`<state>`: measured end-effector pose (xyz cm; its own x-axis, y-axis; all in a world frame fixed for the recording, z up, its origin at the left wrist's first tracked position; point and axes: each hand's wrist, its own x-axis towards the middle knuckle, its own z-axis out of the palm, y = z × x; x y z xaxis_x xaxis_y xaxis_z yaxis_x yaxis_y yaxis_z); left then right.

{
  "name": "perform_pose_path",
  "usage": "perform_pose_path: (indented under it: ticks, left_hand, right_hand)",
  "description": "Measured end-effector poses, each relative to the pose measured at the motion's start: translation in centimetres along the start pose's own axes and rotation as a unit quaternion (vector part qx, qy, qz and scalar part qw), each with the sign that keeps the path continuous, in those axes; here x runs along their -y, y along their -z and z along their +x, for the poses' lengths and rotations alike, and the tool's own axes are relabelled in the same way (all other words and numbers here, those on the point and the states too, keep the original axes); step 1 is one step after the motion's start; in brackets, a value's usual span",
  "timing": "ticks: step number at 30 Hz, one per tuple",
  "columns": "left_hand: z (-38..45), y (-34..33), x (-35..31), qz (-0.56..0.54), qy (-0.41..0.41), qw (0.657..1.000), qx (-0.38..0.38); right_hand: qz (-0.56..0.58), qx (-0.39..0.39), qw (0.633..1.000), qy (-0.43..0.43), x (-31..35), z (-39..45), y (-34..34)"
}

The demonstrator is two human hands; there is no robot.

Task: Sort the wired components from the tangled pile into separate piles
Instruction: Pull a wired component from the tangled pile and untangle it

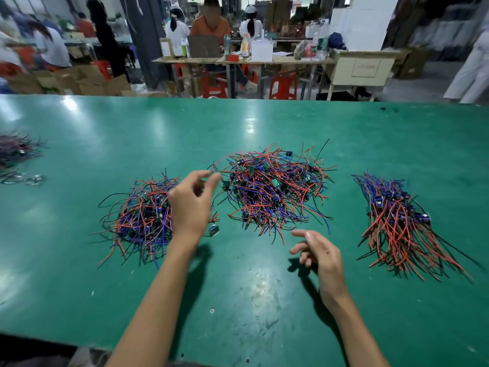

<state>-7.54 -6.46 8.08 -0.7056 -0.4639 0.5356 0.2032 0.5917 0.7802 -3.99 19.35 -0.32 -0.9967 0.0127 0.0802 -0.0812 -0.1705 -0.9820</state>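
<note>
A big tangled pile (pixel 272 192) of red, blue and black wired components lies at the table's centre. To its left lies a looser sorted pile (pixel 140 218), and on the right a combed pile (pixel 397 223) has its wires pointing toward me. My left hand (pixel 190 205) hovers between the left and centre piles and pinches a thin wire between thumb and fingers. A small wired component (pixel 213 230) dangles from that wire below the hand. My right hand (pixel 318 251) floats just in front of the centre pile with loose fingers, holding nothing.
The green table (pixel 238 300) stretches wide, with its far edge at the top. Another blurred wire heap (pixel 16 151) and some small shiny parts (pixel 25 178) sit at the far left. Beyond the table are people, stools and cartons.
</note>
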Motion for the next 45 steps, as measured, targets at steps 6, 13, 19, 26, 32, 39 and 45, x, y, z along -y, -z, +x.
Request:
perform_pose_path:
  ticks: [6, 13, 19, 26, 32, 39, 45]
  left_hand:
    - [4.5, 2.1, 4.3, 0.261, 0.152, 0.952, 0.053]
    - [-0.1, 2.1, 5.9, 0.322, -0.073, 0.908, 0.257]
    - [-2.4, 1.9, 6.5, 0.278, -0.046, 0.927, 0.248]
    - [-1.3, 1.6, 0.9, -0.248, 0.217, 0.927, 0.181]
    - [-1.5, 0.6, 1.6, -0.185, 0.257, 0.933, 0.171]
    - [0.1, 1.7, 4.7, 0.361, 0.023, 0.932, -0.002]
    - [-1.1, -2.8, 3.3, 0.248, -0.064, 0.951, 0.172]
  right_hand:
    - [-0.051, 0.039, 0.998, 0.009, 0.2, -0.2, -0.2]
    - [-0.058, 0.04, 0.997, 0.014, 0.2, -0.1, -0.2]
    - [-0.064, 0.04, 0.997, 0.013, 0.0, -0.1, -0.1]
    - [-0.068, 0.04, 0.997, 0.016, 0.1, -0.1, -0.2]
    - [-0.072, 0.035, 0.997, 0.01, 0.2, -0.2, -0.3]
    - [-0.075, 0.034, 0.997, 0.005, 0.3, -0.2, -0.2]
    - [-0.085, 0.027, 0.996, 0.001, 0.5, -0.1, -0.4]
